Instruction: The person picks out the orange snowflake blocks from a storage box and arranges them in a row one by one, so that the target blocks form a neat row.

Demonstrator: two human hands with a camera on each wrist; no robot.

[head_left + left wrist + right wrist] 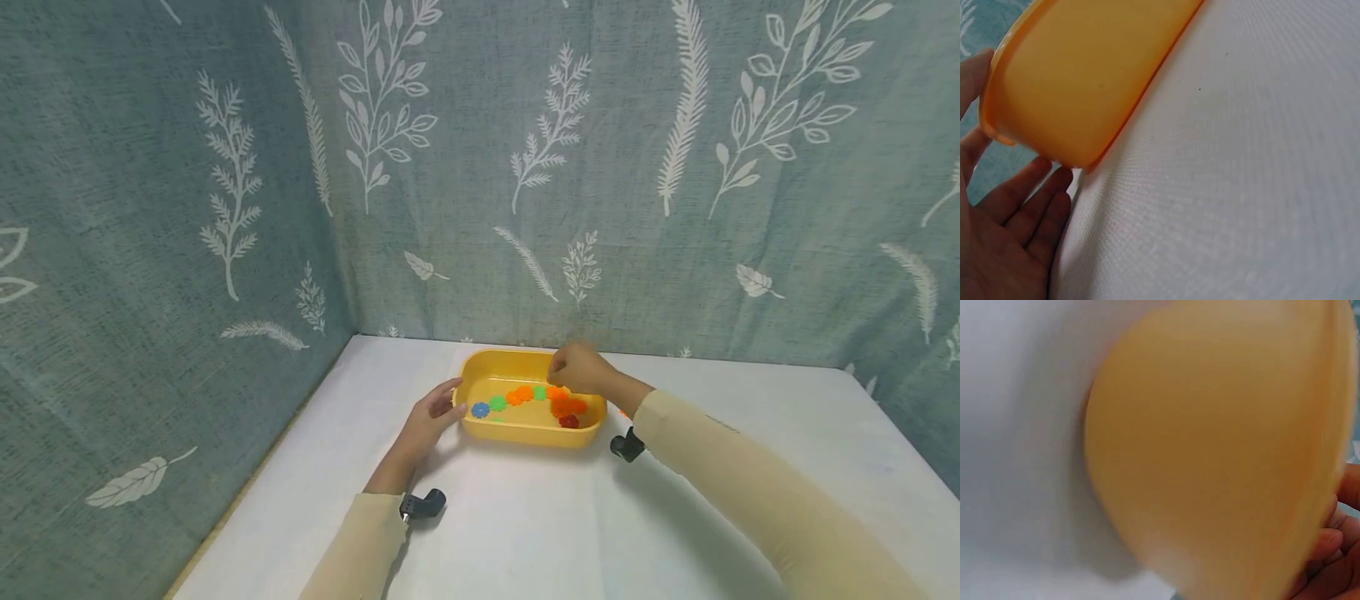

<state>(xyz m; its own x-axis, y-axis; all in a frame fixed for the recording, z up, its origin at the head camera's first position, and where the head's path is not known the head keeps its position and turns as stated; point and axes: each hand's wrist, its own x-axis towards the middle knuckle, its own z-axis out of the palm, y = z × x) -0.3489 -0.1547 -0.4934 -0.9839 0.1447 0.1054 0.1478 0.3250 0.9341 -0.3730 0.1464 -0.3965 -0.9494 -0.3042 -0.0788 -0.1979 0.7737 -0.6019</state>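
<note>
A yellow plastic tray (pixel 525 433) stands on the table with small notched plastic discs inside. A blue disc (pixel 480 410) lies at the left, a green disc (pixel 498 403) beside it, then orange discs (pixel 525 392) and a green piece (pixel 539 392) along a curved row. More orange discs (pixel 576 407) and a dark red one (pixel 569 422) lie at the right. My left hand (pixel 435 417) touches the tray's left end, thumb at the rim, fingers fairly straight against the outer wall. Above the tray's right part my right hand (pixel 581 367) points down with bent fingers; whatever its fingertips hold is hidden.
White cloth covers the table (pixel 525 517). Blue-green curtains (pixel 480 167) with white leaf patterns hang behind and at the left. A small orange piece (pixel 623 413) shows outside the tray, beside the right forearm. Both wrists wear black cameras.
</note>
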